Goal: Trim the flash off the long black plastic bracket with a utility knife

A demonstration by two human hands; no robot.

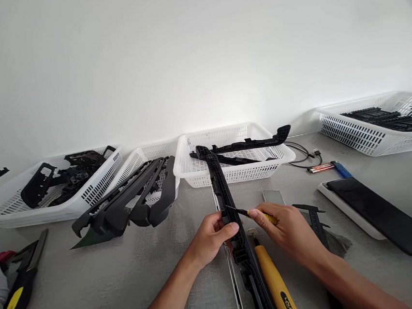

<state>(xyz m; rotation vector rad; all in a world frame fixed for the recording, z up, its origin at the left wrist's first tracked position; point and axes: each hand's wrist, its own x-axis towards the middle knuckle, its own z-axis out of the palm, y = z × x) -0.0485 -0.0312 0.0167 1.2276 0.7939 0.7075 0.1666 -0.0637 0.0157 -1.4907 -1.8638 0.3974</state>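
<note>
A long black plastic trim strip [222, 182], ribbed on its inner face, runs from the middle basket's front rim toward me. My left hand [214, 236] is closed around its middle, thumb on top. In my right hand [289, 226] is a slim tool with a yellow handle [270, 219]. Its dark, narrow tip touches or nearly touches the strip just beyond my left thumb; I cannot tell whether it is a blade. Beside the strip lies an orange-yellow handled tool [277, 283] with a thin metal tip. A long shiny metal strip [237, 287] lies along the left side.
White baskets with black parts stand at the left [69, 209], middle [230, 175] and right [380, 147]. Several dark trims [122, 196] overhang another basket. A black caliper [316, 224], a phone-like slab [273, 196], a dark-topped device [382, 210], a cable [302, 152] and a saw-like tool [21, 284] lie around.
</note>
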